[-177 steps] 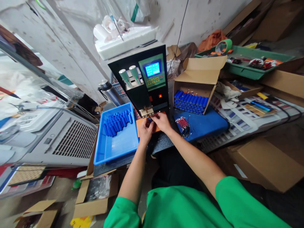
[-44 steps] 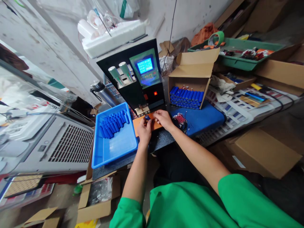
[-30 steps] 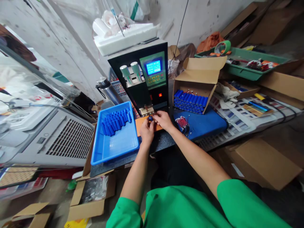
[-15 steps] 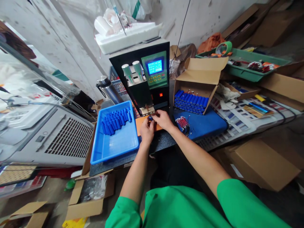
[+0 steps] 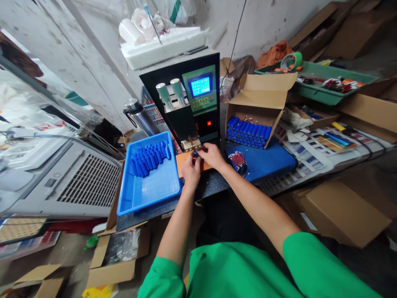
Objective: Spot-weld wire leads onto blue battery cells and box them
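My left hand is closed round a blue battery cell, of which only a bit shows between the fingers. My right hand pinches at the same spot, its fingertips close under the electrode head; what lies in them is too small and hidden to make out. Both hands are over an orange board at the foot of a black spot welder with a lit display. Its electrode pins come down just above the fingers.
To the left, a blue tray bears rows of blue cells. At the right, an open cardboard box holds stacked cells, near a bundle of red and white wires on a blue pad. A steel flask stands behind the tray.
The view has shifted slightly. Both hands stay at the electrodes in nearly the same pose, and the display's text looks different.
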Demonstrator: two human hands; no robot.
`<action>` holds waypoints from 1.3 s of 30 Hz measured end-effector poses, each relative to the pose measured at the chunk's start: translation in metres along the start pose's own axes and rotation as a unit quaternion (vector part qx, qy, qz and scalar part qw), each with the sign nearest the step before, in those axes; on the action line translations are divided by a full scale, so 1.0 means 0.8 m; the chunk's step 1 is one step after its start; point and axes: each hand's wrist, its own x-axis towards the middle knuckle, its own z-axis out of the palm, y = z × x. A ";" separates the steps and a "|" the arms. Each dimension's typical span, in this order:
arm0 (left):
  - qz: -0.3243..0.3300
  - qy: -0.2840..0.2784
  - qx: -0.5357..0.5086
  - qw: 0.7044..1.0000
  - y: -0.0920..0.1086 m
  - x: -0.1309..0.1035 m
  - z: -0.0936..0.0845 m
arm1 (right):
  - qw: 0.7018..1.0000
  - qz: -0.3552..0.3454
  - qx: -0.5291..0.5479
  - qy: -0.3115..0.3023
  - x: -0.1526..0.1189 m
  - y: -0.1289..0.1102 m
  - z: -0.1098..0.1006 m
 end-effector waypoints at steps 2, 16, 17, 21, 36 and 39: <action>0.000 0.000 0.003 1.000 0.001 0.000 0.000 | 1.000 0.001 0.000 -0.004 0.001 -0.001 -0.001; 0.002 0.001 0.019 1.000 0.004 -0.003 0.000 | 1.000 0.012 0.000 -0.008 -0.003 -0.002 -0.002; 0.001 -0.001 0.019 1.000 0.004 -0.003 -0.001 | 1.000 0.013 -0.002 -0.009 -0.004 -0.002 -0.002; 0.000 0.002 0.030 1.000 0.006 -0.003 -0.001 | 1.000 0.011 -0.010 -0.015 -0.007 0.002 -0.004; 0.003 0.004 0.043 0.999 -0.001 0.002 0.002 | 0.917 -0.240 -0.316 0.043 -0.035 -0.018 -0.037; 0.016 -0.005 0.049 0.999 -0.007 0.001 0.002 | 0.912 -0.257 -0.319 0.029 -0.032 -0.018 -0.034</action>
